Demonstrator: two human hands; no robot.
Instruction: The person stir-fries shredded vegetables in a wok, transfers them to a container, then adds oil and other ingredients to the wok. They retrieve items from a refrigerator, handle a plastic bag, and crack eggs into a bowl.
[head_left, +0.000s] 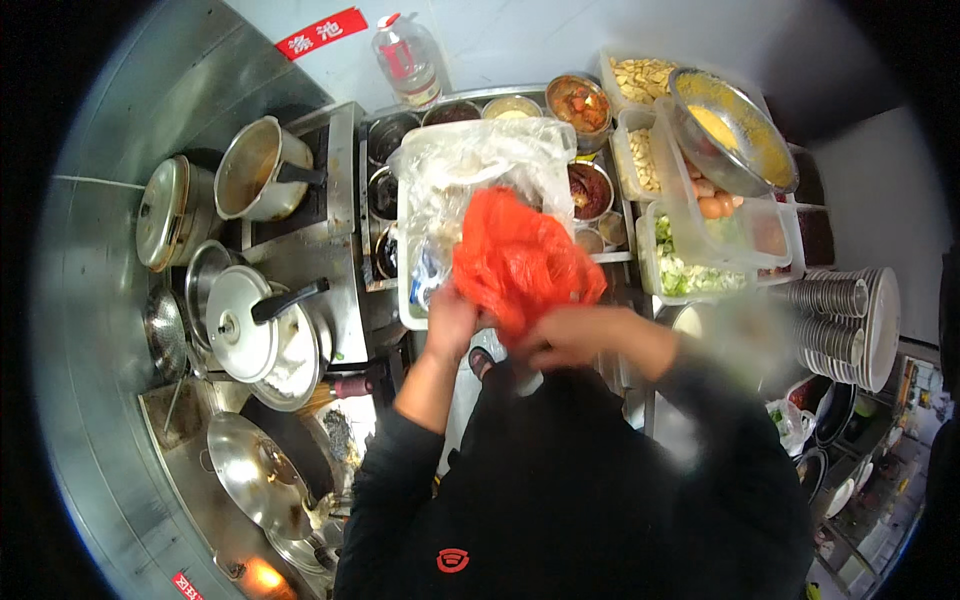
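Note:
A crumpled red plastic bag is between my hands, above the near right part of a white plastic tub. Clear plastic bags fill much of the tub. My left hand grips the lower left of the red bag at the tub's near edge. My right hand is blurred and holds the bag's gathered lower end. What the red bag contains is hidden.
Pots and a lidded pressure cooker stand left, above a wok and a flame. Right are food containers, a tilted steel bowl, eggs and stacked plates. A plastic bottle stands behind the tub.

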